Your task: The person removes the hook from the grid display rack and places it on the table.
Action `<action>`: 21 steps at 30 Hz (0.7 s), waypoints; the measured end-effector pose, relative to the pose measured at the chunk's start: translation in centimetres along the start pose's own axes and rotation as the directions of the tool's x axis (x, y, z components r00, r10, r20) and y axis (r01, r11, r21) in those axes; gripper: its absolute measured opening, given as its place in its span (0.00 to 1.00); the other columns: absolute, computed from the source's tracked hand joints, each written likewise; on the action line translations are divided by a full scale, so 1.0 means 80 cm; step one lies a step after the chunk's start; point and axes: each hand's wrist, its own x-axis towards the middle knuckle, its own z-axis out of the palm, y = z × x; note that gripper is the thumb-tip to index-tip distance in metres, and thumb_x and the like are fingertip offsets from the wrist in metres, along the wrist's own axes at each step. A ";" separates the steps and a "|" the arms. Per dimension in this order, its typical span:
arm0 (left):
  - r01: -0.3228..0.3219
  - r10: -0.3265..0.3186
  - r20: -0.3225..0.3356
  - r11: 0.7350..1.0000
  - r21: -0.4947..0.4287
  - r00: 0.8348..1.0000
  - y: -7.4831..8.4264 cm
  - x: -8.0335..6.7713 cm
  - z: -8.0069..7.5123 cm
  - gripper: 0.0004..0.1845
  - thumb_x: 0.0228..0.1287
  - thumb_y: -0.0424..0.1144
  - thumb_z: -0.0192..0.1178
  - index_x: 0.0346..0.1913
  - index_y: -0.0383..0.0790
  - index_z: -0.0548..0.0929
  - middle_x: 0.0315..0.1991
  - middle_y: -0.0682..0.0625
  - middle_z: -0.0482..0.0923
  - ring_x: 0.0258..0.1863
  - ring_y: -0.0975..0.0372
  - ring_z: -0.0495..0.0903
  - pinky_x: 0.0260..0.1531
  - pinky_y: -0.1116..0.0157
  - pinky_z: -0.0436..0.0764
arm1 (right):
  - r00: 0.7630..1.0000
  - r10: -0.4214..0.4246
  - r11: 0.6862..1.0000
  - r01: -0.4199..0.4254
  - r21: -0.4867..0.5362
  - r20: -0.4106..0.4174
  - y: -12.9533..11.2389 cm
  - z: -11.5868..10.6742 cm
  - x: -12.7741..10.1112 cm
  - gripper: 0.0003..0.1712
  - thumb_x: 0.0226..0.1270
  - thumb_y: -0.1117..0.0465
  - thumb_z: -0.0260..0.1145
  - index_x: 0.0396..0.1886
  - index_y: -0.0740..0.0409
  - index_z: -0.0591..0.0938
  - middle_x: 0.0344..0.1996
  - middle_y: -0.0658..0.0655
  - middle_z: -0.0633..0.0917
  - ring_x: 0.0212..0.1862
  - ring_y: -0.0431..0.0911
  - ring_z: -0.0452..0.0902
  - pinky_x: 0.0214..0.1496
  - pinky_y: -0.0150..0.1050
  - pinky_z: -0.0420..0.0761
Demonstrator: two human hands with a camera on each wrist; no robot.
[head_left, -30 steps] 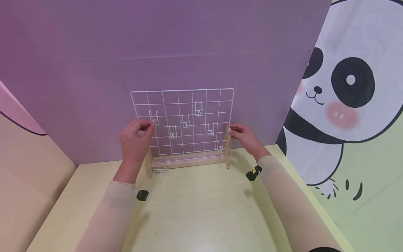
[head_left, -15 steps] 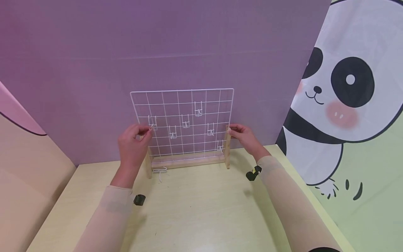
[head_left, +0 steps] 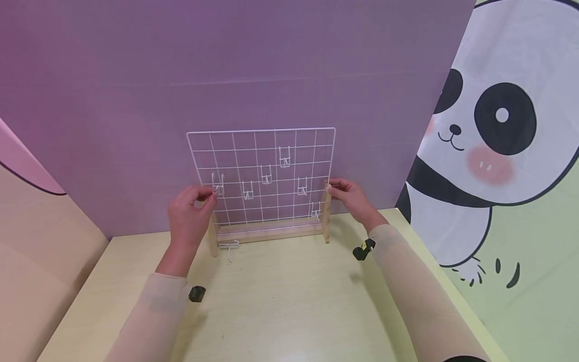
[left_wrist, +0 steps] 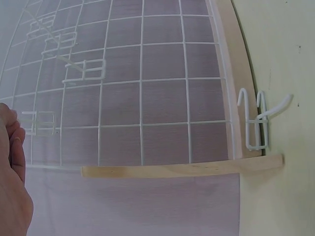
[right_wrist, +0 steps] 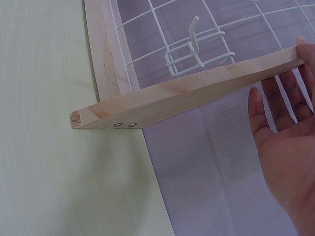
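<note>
A white wire grid panel [head_left: 262,131] stands upright in a wooden stand [head_left: 271,232] on the table. My left hand [head_left: 187,213] pinches the prong of a white wire hook [head_left: 218,188] at the panel's left side; in the left wrist view this hook [left_wrist: 44,123] overlaps the grid wires beside the fingers. On the other side, my right hand [head_left: 353,198] grips the top of the stand's right wooden post [right_wrist: 197,88], fingers behind it. Several more white hooks hang on the grid, among them one low at the right [right_wrist: 189,54].
A loose white hook [head_left: 229,246] lies by the foot of the stand's left post. Behind the table [head_left: 280,301] rises a purple backdrop [head_left: 253,60]. A panda picture [head_left: 493,141] covers the wall at right.
My left hand has moved down and slightly left along the grid, and the pinched hook has come down with it. The right hand stays on the post.
</note>
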 end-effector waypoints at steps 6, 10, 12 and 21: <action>0.010 -0.011 0.024 1.000 0.020 1.000 -0.003 -0.008 -0.003 0.03 0.67 0.24 0.74 0.41 0.30 0.91 0.38 0.38 0.90 0.37 0.47 0.88 0.44 0.82 0.75 | 1.000 -0.002 1.000 0.002 -0.008 -0.002 0.001 0.001 0.001 0.21 0.84 0.66 0.66 0.70 0.71 0.81 0.58 0.62 0.88 0.54 0.41 0.85 0.67 0.40 0.84; 0.025 -0.027 0.042 0.999 0.034 0.999 -0.006 -0.012 -0.003 0.03 0.67 0.24 0.74 0.42 0.30 0.91 0.38 0.39 0.90 0.38 0.47 0.88 0.43 0.79 0.75 | 1.000 -0.005 1.000 0.005 -0.008 -0.006 0.003 0.000 0.002 0.21 0.84 0.66 0.66 0.70 0.70 0.82 0.55 0.56 0.89 0.54 0.41 0.85 0.68 0.41 0.84; 0.029 -0.031 0.051 0.999 0.039 0.998 -0.007 -0.015 -0.003 0.04 0.67 0.23 0.74 0.42 0.31 0.91 0.37 0.39 0.90 0.38 0.48 0.88 0.43 0.78 0.77 | 1.000 -0.007 1.000 0.007 -0.004 -0.009 0.003 0.000 0.002 0.21 0.84 0.66 0.67 0.70 0.70 0.82 0.55 0.55 0.89 0.54 0.42 0.85 0.68 0.42 0.84; 0.005 -0.006 0.078 1.000 0.017 0.997 -0.012 -0.026 -0.001 0.05 0.65 0.22 0.76 0.41 0.30 0.91 0.38 0.39 0.90 0.38 0.48 0.88 0.45 0.81 0.76 | 1.000 0.000 1.000 0.000 -0.005 -0.007 0.004 0.000 0.002 0.21 0.84 0.65 0.67 0.70 0.69 0.82 0.55 0.55 0.89 0.54 0.42 0.85 0.69 0.44 0.84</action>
